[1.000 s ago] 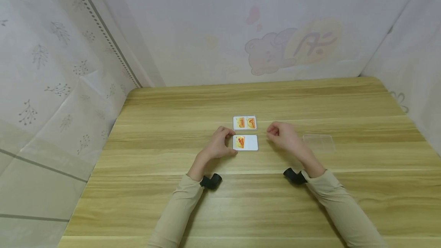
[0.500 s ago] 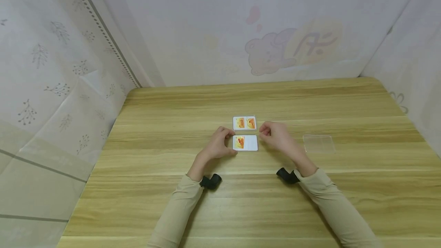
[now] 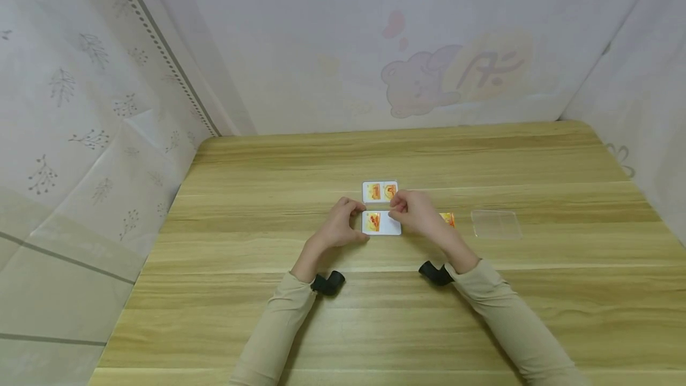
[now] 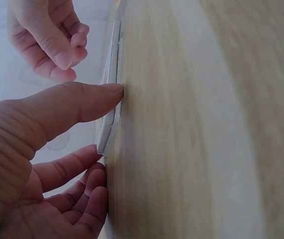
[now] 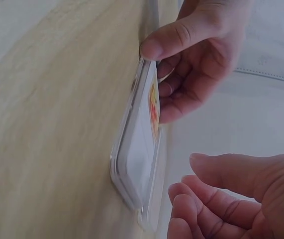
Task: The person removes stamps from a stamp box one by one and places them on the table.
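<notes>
A white card (image 3: pixel 388 223) in a thin clear-edged case lies flat, with an orange picture on its left half and a blank right half. My left hand (image 3: pixel 339 222) holds it by the left end, thumb on the near edge, fingertips at the far corner. My right hand (image 3: pixel 417 212) hovers over its blank right end. In the right wrist view, the right hand (image 5: pixel 236 199) has loosely curled fingers, a gap below the thumb and nothing visible between them. Just beyond lies a similar card (image 3: pixel 379 191) with two orange pictures, its right end close to the right fingertips.
A small orange picture piece (image 3: pixel 448 219) lies on the wooden table (image 3: pixel 343 326), partly hidden by my right wrist. Farther right rests a clear rectangular plastic piece (image 3: pixel 496 224). A pale printed curtain (image 3: pixel 300 64) hangs behind the table.
My right hand has moved left, from beside the near card to above its right end, uncovering the orange picture piece. The left hand and the cards have stayed put.
</notes>
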A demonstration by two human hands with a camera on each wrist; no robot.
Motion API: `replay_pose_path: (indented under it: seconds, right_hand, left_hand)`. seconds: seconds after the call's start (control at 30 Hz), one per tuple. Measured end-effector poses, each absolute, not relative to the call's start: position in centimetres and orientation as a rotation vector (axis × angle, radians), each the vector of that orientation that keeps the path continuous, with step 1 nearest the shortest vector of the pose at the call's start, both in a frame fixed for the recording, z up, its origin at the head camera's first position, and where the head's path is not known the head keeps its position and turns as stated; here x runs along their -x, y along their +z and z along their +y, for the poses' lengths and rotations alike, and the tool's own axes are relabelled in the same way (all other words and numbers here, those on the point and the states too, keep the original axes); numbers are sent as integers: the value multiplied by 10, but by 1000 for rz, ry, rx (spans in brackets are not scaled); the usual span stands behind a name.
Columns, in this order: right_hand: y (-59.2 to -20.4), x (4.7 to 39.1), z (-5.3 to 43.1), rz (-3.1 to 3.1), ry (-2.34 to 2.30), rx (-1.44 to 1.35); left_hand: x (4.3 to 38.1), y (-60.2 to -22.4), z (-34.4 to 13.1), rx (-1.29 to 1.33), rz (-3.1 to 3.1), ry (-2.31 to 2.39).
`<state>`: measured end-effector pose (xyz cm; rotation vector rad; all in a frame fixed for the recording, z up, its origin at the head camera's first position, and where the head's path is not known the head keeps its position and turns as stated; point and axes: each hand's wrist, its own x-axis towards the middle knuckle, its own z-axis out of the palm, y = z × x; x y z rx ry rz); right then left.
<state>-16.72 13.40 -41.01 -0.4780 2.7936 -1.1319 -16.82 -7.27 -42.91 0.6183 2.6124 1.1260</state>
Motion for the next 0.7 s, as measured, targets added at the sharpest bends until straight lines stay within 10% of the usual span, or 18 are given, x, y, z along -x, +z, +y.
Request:
replay_pose_path:
  seconds: [0.7]
  right_hand:
    - [-412,172,115,2728,-1114,498]
  left_hand:
    - [169,-429,-73,-629,2615,1116]
